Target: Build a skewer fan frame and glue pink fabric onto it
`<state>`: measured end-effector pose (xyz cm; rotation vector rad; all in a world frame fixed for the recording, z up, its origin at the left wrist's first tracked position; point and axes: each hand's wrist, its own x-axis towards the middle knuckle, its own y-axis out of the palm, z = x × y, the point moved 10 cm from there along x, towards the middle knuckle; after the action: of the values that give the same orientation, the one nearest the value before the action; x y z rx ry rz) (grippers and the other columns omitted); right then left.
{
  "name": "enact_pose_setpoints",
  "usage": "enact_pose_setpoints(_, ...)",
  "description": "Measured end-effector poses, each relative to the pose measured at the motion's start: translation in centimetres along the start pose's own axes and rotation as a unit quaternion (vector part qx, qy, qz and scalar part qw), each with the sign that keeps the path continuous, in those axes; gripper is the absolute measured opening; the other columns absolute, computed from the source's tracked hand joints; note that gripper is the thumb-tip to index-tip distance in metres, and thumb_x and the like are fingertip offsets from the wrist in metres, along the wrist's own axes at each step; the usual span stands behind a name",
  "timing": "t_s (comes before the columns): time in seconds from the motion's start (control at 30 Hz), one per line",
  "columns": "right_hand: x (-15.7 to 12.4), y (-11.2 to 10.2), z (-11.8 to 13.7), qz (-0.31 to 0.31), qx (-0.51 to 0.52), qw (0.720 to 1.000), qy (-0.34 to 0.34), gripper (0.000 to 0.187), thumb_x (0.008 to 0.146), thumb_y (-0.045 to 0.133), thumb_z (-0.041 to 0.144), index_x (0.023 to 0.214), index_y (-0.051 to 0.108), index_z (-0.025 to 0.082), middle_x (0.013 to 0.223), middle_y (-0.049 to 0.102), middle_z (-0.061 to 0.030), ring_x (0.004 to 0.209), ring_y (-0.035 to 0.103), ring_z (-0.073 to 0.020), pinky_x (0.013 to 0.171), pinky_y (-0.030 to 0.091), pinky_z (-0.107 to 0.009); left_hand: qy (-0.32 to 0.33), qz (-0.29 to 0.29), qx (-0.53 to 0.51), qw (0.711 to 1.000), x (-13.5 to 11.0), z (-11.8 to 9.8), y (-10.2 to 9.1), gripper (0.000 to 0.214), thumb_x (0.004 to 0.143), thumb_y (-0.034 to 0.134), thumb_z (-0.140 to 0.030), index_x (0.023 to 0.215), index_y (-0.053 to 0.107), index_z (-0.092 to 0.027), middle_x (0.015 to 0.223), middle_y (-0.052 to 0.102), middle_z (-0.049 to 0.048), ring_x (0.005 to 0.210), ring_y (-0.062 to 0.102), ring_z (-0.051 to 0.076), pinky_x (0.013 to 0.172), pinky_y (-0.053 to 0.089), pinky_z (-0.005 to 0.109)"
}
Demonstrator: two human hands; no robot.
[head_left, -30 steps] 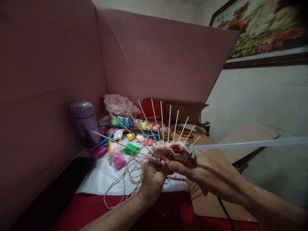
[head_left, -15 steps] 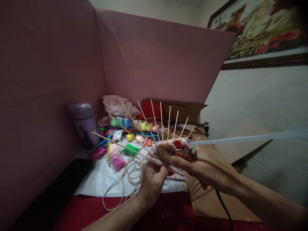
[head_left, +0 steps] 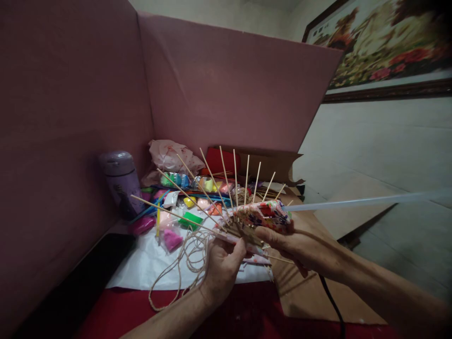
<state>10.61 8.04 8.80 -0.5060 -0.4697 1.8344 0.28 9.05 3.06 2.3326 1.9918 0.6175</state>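
My left hand [head_left: 224, 263], closed, pinches the near edge of a half-round craft piece [head_left: 243, 230] with a pinkish strip along that edge. Thin wooden sticks [head_left: 201, 186] fan out from it, away from me. My right hand [head_left: 287, 242] is closed around what looks like a floral-patterned hot glue gun [head_left: 270, 214], just above the piece's right side. A long translucent glue stick [head_left: 339, 203] runs out of the gun's back to the right, and a black cord [head_left: 332, 301] hangs below. The gun's tip is hard to make out among the sticks.
Loose twine [head_left: 181, 263] lies on white paper [head_left: 137, 268] beside my left hand. Bagged coloured clay [head_left: 190, 220], a purple bottle [head_left: 120, 188] and a crumpled pink bag [head_left: 173, 155] stand behind. Brown cardboard [head_left: 307, 296] is at right, a dark flat object [head_left: 106, 263] at left.
My right hand and the glue gun have shifted slightly right, showing more of the piece's brown middle. My left hand keeps its pinch, almost unmoved.
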Motion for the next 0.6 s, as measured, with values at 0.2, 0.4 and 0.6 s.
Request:
enact_pose_setpoints(0.2,0.1,-0.2,-1.6,-0.005,0.018,0.999,0.032,0.036,0.071,0.051,0.053,0.062,0.051,0.018,0.041,0.033,0.0070,0.031,0.031,-0.0056,0.025,0.031,-0.016,-0.007,-0.006,-0.002,1.000,0.0,0.2,0.0,0.017,0.076,0.052,-0.025,0.070,0.062,-0.013,0.063,0.064,0.0036,0.059,0.061,0.017,0.055,0.051,0.027)
enact_pose_setpoints(0.4,0.1,-0.5,-2.2,-0.010,0.024,0.998,0.054,0.040,0.070,0.051,0.054,0.056,0.046,0.016,0.042,0.030,0.0075,0.032,0.029,-0.0040,0.024,0.031,-0.015,-0.003,-0.018,0.037,0.999,0.0,0.5,-0.6,0.019,0.075,0.053,-0.027,0.065,0.062,-0.013,0.062,0.063,0.0043,0.059,0.060,0.017,0.055,0.049,0.026)
enact_pose_setpoints(0.6,0.1,-1.2,-2.0,-0.031,0.023,0.999,0.037,0.036,0.071,0.051,0.052,0.065,0.050,0.016,0.045,0.031,0.0080,0.030,0.030,-0.0042,0.023,0.030,-0.015,0.008,-0.016,0.048,0.999,0.1,0.5,-0.7,0.021,0.076,0.052,-0.027,0.063,0.061,-0.014,0.061,0.063,0.0042,0.059,0.060,0.017,0.055,0.048,0.026)
